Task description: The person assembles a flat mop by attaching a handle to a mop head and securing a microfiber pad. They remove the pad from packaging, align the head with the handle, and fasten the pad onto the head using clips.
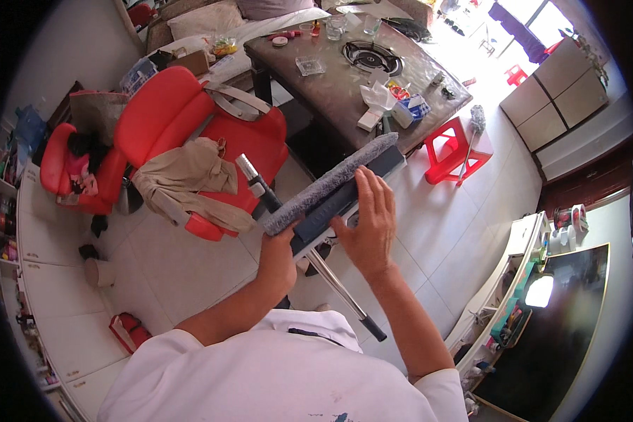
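Note:
I hold a flat mop in front of my body, its head tilted up to the right. A fuzzy grey pad (327,184) runs along the far edge of its dark blue plate (325,215). My left hand (280,246) grips the lower left end of the head, its fingers mostly hidden underneath. My right hand (369,221) holds the plate near its right end, fingers over the top and thumb on the near side. A silver pole (337,283) with a black grip points down to the right. A metal tube end (248,169) sticks out beyond the pad.
A red swivel chair (165,105) draped with beige clothing (190,179) stands left. Ahead, a table (302,88) carries a gas burner (373,58), glasses and tissues. A red stool (457,151) with a long-handled duster (477,119) stands right; a television (559,337) is lower right.

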Demonstrator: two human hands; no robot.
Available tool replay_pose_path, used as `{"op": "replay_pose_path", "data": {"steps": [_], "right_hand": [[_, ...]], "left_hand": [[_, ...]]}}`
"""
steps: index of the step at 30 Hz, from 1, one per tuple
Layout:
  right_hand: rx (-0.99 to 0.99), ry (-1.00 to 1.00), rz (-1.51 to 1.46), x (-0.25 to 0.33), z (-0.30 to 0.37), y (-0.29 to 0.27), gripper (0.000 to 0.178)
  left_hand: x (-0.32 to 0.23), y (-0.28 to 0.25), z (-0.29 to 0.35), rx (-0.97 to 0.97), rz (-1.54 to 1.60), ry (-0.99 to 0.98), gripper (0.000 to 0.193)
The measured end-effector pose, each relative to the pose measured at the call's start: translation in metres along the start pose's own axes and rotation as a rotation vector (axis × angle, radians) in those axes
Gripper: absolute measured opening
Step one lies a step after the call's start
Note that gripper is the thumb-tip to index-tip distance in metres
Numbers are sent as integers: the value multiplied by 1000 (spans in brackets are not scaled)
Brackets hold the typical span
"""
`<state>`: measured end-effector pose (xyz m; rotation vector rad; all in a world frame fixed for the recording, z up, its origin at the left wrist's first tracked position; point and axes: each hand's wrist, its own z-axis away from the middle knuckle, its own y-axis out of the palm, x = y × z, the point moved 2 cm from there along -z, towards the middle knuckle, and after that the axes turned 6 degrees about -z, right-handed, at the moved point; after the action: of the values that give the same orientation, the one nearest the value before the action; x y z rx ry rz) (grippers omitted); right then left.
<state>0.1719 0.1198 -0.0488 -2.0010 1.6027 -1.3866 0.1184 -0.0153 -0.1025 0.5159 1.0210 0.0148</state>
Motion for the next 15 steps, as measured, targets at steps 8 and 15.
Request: {"op": "replay_pose_path", "data": {"steps": [8, 15], "right_hand": [[-111, -116, -75, 4, 4, 19, 67], [-198, -63, -21, -3, 0, 22, 36]], "left_hand": [[-6, 16, 16, -21, 47, 8, 23], [18, 16, 16, -16, -50, -10, 30]]}}
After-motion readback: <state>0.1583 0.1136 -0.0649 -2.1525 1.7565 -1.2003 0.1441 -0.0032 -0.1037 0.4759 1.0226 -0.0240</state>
